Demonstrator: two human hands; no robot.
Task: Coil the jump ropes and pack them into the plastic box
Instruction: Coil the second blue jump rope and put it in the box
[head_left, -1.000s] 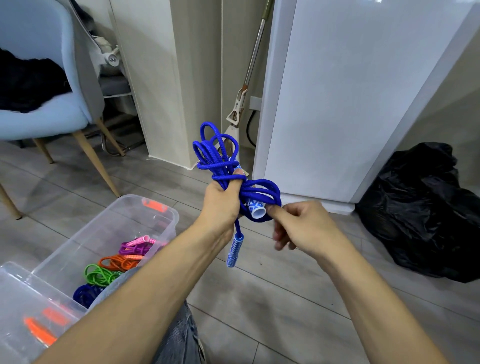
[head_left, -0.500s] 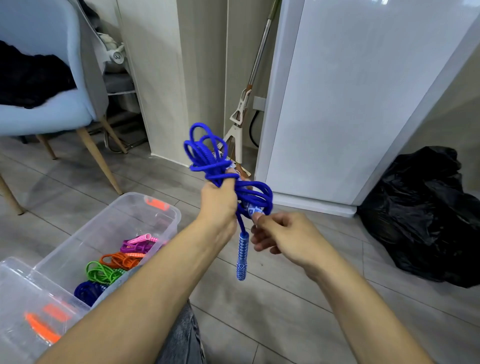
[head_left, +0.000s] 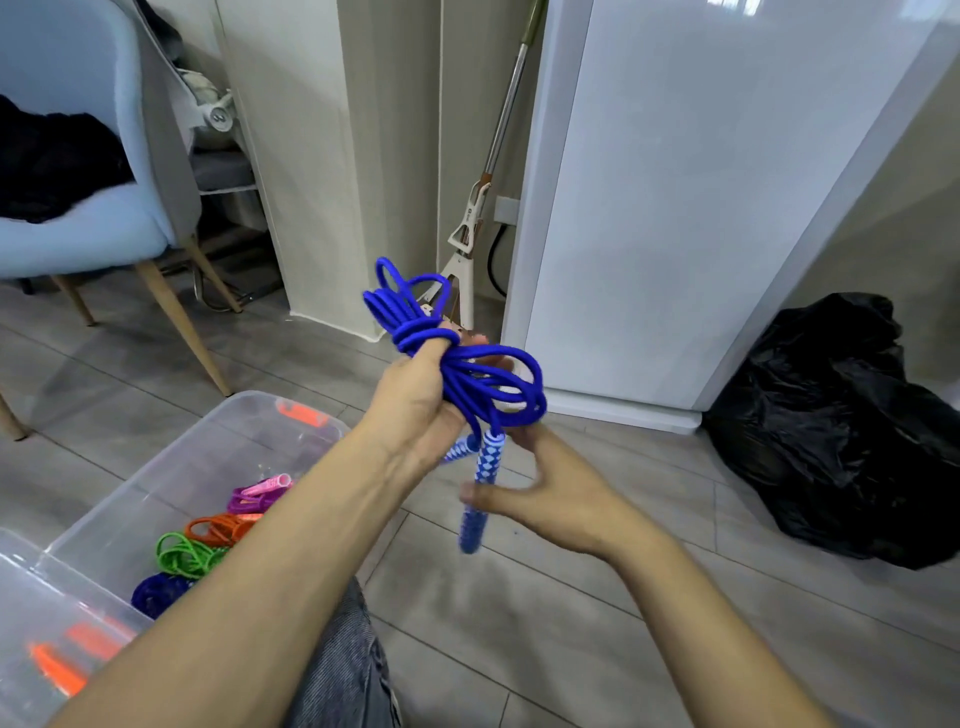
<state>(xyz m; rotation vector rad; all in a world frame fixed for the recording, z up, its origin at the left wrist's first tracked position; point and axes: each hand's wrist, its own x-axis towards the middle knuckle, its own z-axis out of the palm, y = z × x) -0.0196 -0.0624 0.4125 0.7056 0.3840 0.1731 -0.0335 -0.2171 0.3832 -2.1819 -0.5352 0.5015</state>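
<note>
Right hand (head_left: 550, 499) now lower, on handle (head_left: 480, 486)

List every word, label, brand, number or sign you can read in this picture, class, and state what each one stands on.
None can be read.
Mop head bracket: a small dark mark, too small and blurred to read.
Blue jump rope handle: a blue-and-white diamond pattern only, no lettering.
Plastic box: orange latches, no text visible.
</note>
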